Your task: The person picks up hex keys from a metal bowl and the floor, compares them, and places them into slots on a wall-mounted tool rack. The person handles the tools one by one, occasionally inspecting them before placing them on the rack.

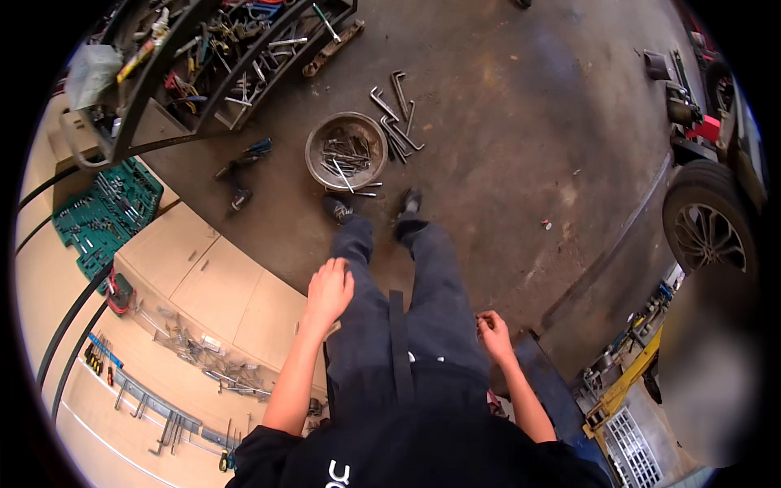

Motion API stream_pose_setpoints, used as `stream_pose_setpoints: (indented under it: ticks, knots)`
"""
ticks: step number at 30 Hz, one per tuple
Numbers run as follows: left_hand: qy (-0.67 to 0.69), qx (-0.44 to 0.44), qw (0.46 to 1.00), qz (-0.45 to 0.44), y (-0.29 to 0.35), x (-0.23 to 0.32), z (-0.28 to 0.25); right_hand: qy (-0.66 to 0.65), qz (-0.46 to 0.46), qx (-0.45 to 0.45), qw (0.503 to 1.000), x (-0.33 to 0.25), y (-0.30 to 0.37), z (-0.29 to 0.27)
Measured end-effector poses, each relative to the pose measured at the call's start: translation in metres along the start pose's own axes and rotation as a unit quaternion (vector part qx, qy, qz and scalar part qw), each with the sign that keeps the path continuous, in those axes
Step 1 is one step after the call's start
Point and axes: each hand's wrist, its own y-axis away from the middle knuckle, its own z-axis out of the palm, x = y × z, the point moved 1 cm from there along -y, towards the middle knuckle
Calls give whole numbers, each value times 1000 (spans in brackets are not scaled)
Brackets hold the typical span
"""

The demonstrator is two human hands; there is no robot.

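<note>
My left hand point(329, 291) is over my left thigh, back upward, its fingers loosely bent and apart. Nothing shows in it. Beside my right thigh hangs my right hand point(494, 335), the fingers half curled with a gap by the thumb; I see no object there. In front of my shoes stands a round metal bowl point(311, 163) on the floor, with many thin metal tools point(348, 153) inside. Several L-shaped bent wrenches point(399, 134) lie on the floor just beyond its right side. A dark and blue power tool point(242, 172) lies left of the bowl.
Left of me is a light wooden bench point(236, 281) bearing a green socket set point(114, 210) and a red and black tool point(120, 293). A tool rack point(220, 65) stands far left. A car wheel point(709, 218) and a yellow metal arm point(630, 378) are at right.
</note>
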Motion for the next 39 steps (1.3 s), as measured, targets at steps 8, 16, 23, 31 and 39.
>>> stream_pose_setpoints:
  ticks: [8, 16, 23, 31, 39]
  knots:
    - [128, -45, 989, -56, -148, -37, 113, 76, -45, -41, 995, -114, -227, 22]
    - [-55, -267, 953, -132, -256, -40, 268, 413, -397, -147, 806, -219, -535, 221]
    - [78, -174, 982, -9, -251, 32, 286, 207, -260, -137, 933, -233, -645, 347]
    - [114, -188, 974, -63, -250, 3, 265, 163, -254, -148, 942, -211, -634, 410]
    - [137, -275, 950, -53, -257, -28, 238, 227, -259, -87, 935, -216, -612, 436]
